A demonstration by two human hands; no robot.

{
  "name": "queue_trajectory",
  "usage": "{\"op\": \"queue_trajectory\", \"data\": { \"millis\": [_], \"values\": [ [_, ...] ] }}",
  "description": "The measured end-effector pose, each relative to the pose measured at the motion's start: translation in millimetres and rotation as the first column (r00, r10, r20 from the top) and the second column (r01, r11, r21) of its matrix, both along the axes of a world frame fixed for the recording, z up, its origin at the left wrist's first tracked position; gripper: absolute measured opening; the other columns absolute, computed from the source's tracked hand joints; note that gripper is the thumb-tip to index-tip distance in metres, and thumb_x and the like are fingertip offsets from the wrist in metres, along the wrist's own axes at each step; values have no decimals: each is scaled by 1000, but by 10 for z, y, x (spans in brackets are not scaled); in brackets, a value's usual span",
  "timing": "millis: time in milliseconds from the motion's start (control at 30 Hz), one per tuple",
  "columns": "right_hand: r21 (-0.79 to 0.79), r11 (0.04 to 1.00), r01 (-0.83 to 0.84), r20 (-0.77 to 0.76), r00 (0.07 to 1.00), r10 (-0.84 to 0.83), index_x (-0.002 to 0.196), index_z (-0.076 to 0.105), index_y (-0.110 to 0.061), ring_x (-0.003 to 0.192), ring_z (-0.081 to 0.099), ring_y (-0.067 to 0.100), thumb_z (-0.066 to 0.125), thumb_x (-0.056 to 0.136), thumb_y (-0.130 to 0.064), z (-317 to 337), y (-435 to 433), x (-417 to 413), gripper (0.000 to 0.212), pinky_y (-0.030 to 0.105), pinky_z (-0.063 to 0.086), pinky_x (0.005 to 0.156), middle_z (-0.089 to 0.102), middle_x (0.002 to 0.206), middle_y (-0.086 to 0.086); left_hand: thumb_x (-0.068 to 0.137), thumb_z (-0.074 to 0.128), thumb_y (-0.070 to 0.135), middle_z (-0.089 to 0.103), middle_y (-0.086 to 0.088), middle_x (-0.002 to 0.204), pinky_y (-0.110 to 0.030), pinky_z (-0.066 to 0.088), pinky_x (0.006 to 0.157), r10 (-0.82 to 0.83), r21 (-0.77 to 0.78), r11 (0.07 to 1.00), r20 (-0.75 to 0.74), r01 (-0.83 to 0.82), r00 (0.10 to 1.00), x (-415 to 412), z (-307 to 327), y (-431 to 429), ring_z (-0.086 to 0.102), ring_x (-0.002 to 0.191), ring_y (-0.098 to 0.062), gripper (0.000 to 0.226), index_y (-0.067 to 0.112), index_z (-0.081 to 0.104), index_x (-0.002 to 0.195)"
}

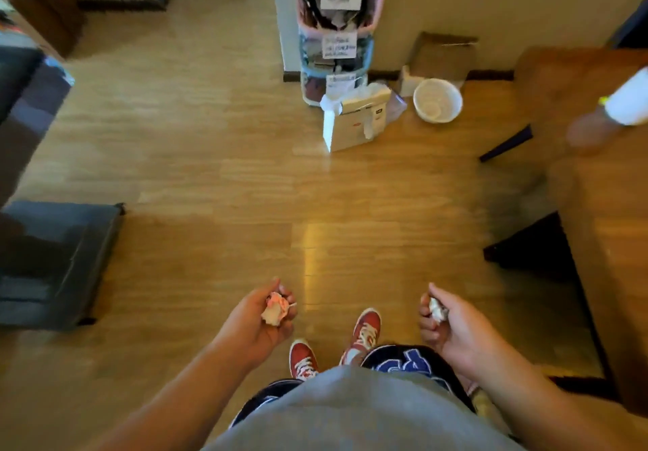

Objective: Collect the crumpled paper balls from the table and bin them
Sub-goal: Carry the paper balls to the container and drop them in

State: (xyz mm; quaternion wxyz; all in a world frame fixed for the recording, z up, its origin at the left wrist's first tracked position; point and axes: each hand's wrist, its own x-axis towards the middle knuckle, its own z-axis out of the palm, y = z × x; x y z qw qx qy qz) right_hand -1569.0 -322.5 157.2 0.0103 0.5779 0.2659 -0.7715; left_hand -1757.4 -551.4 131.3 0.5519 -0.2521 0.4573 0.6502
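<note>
My left hand (257, 321) is held palm-up over the wooden floor, fingers curled around a crumpled paper ball (275, 311) with pink marks. My right hand (452, 326) is closed on a smaller white paper ball (437, 309). A round white bin (437, 101) stands on the floor by the far wall, well ahead and to the right of both hands. The brown table (603, 184) runs along the right edge of the view.
A white paper bag (354, 124) stands on the floor left of the bin, in front of a tall hanging organiser (336, 29). A flattened cardboard box (443, 54) leans on the wall behind the bin. Dark furniture (52, 261) lies at left. A white bottle (627, 99) sits on the table.
</note>
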Motion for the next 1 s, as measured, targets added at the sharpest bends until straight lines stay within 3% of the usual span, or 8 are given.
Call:
{"op": "queue_trajectory", "data": {
  "millis": [133,433,733,1000],
  "values": [
    [-40,983,178,73,982,-175,80,53,-9,54,36,12,49,96,-34,-83,433,206,30,23,26,45,45,64,3,81,59,32,58,0,65,-20,45,40,-170,27,985,-24,170,985,-380,88,983,59,51,-11,21,18,60,66],
    [-105,937,332,34,943,-331,76,50,-10,47,35,12,46,98,-32,-370,1758,309,32,22,28,37,44,60,3,78,61,35,60,0,66,-20,45,41,-337,17,941,-76,339,938,-878,140,2999,59,52,-12,21,18,63,67],
    [-94,927,364,-56,928,-370,72,53,-11,46,39,11,49,97,-33,-264,3104,-613,33,24,27,41,47,60,2,70,67,30,60,-3,67,-21,46,42,-389,-53,921,-43,387,920,-1387,44,3944,59,53,-14,16,14,63,71],
    [-30,904,426,-80,901,-427,73,51,-12,51,35,11,46,98,-34,-133,4170,-1401,34,23,24,43,44,60,0,78,60,34,60,-1,63,-20,41,41,-509,-78,859,-16,506,861,-2080,-128,5138,57,50,-13,22,14,62,71]
  ]
}}
